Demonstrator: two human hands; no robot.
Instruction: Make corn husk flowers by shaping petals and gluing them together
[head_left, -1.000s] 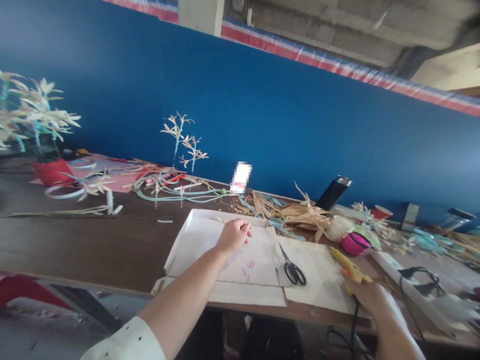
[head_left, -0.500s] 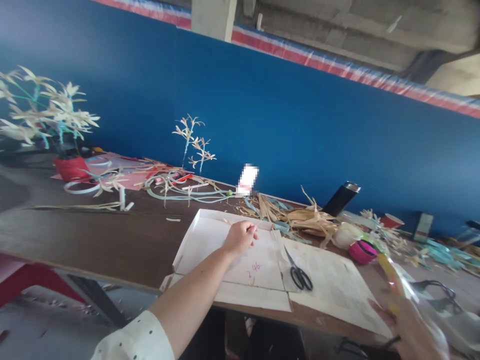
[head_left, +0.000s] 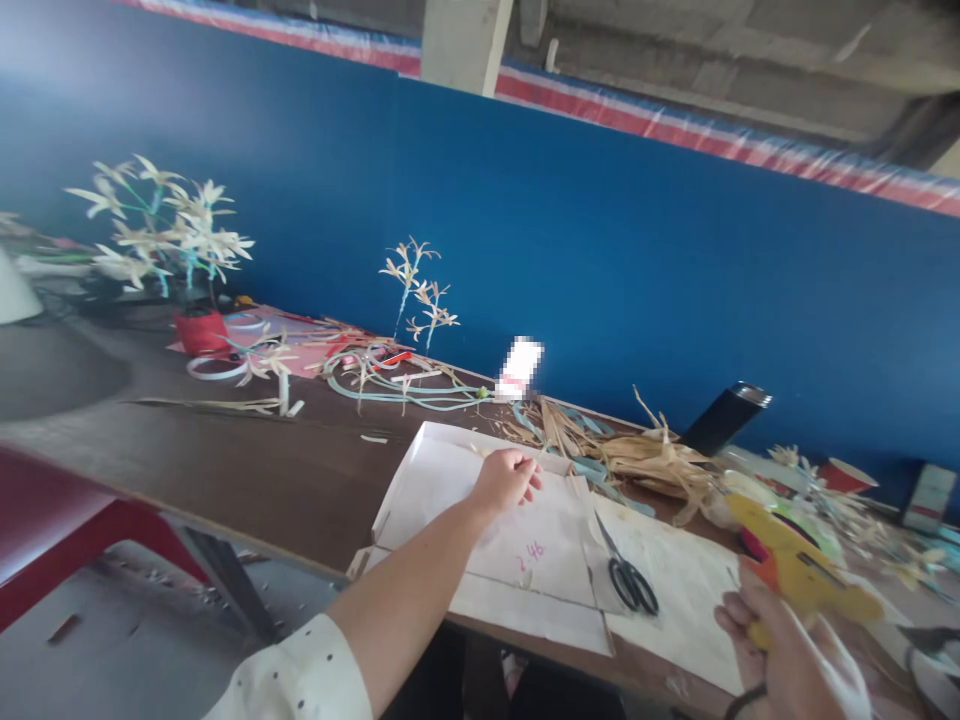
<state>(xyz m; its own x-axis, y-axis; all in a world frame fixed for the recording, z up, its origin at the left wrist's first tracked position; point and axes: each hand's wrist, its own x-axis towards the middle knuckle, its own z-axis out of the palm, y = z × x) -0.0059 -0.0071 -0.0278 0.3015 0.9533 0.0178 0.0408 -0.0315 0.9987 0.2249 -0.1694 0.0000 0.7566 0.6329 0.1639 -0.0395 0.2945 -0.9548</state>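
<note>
My left hand [head_left: 510, 480] hovers over a flattened white cardboard box [head_left: 480, 540], its fingers curled together; whatever they may pinch is too small to make out. At the right, my right hand [head_left: 795, 640] is wrapped around the handle of a yellow glue gun [head_left: 802, 565], somewhat blurred. Black-handled scissors [head_left: 631, 584] lie between the two hands, across the box's edge and a stained pale sheet [head_left: 682, 570].
Dried husks [head_left: 637, 455] lie behind the box, near a tilted black flask [head_left: 726, 418]. Farther left stand a phone [head_left: 517, 368] and a red pot [head_left: 202, 333] of straw-coloured flowers. Pale blue cords [head_left: 405, 402] loop on the table. A blue partition [head_left: 600, 240] closes the back.
My right hand has brought the glue gun up and inward, and it now shows more clearly. The left hand stays over the box. The view has turned slightly left.
</note>
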